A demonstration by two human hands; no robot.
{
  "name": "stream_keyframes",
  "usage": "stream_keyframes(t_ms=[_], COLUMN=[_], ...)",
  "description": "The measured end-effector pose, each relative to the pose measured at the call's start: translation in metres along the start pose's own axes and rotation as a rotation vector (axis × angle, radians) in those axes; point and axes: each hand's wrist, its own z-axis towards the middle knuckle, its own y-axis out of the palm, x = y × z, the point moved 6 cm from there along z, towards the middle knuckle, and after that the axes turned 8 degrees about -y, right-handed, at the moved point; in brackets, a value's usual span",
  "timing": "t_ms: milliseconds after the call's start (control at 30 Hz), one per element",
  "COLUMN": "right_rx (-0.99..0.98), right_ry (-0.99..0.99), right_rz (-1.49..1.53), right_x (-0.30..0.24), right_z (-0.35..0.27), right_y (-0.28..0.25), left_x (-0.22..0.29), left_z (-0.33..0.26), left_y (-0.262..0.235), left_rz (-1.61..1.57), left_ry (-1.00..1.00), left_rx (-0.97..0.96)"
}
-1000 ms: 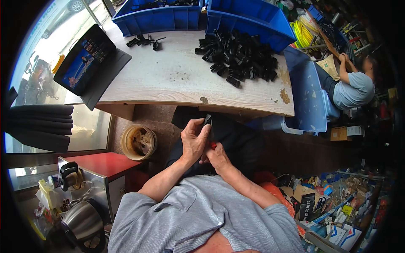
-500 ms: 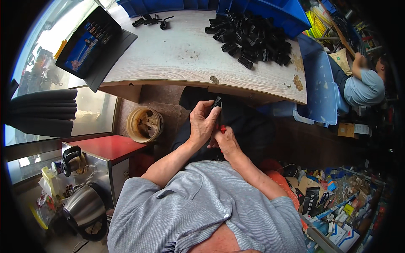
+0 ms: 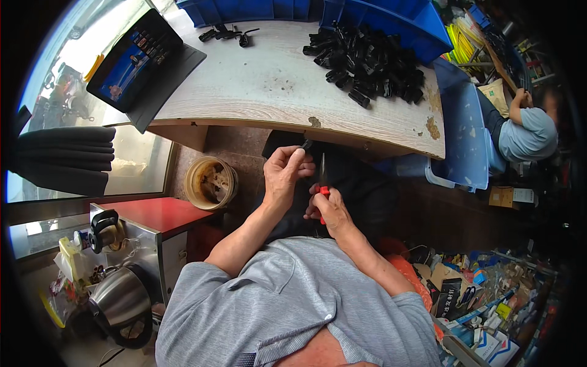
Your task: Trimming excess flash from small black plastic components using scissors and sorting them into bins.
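My left hand (image 3: 286, 174) pinches a small black plastic part (image 3: 306, 145) just below the table's front edge. Beside it, my right hand (image 3: 329, 208) grips a red-handled cutting tool (image 3: 323, 183) whose thin metal blades point up toward the part. Both hands are held over my lap, close together. On the worn wooden table (image 3: 263, 92) lies a heap of black plastic parts (image 3: 367, 64) at the far right, and a few separate black pieces (image 3: 227, 33) lie at the far middle.
A tablet (image 3: 131, 58) in a dark case stands at the table's left. Blue bins (image 3: 391, 18) line the far edge. Another person (image 3: 526, 131) sits at the right. A round container (image 3: 211, 182), a red-topped cabinet (image 3: 156, 214) and a kettle (image 3: 119, 300) stand to my left.
The view has tilted down, so the table sits higher in the picture. My hands stay together over my lap with the part and the tool.
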Motion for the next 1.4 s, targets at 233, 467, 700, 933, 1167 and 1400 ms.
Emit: stream_keyframes(t_ms=[233, 467, 700, 933, 1167, 1400], right_rx=[0.047, 0.036, -0.013, -0.03, -0.039, -0.021], right_ry=[-0.003, -0.037, -0.084, -0.106, -0.103, -0.062], right_rz=[0.048, 0.029, -0.004, -0.017, 0.056, 0.138], right_x=[0.006, -0.005, -0.014, -0.012, -0.012, 0.005], right_z=[0.003, 0.001, -0.001, 0.002, 0.0, 0.004], right_y=[-0.007, 0.001, 0.007, 0.007, 0.008, -0.001], left_x=[-0.008, -0.011, -0.018, -0.034, -0.043, -0.039], left_z=[-0.007, -0.006, -0.008, -0.007, -0.006, -0.009], left_y=[0.002, -0.001, -0.004, -0.006, -0.004, 0.002], left_rz=[-0.373, -0.23, -0.355, -0.51, -0.748, -0.871], left_ry=[-0.417, -0.282, -0.401, -0.633, -0.76, -0.775], left_rx=[-0.131, -0.091, -0.132, -0.162, -0.329, -0.473])
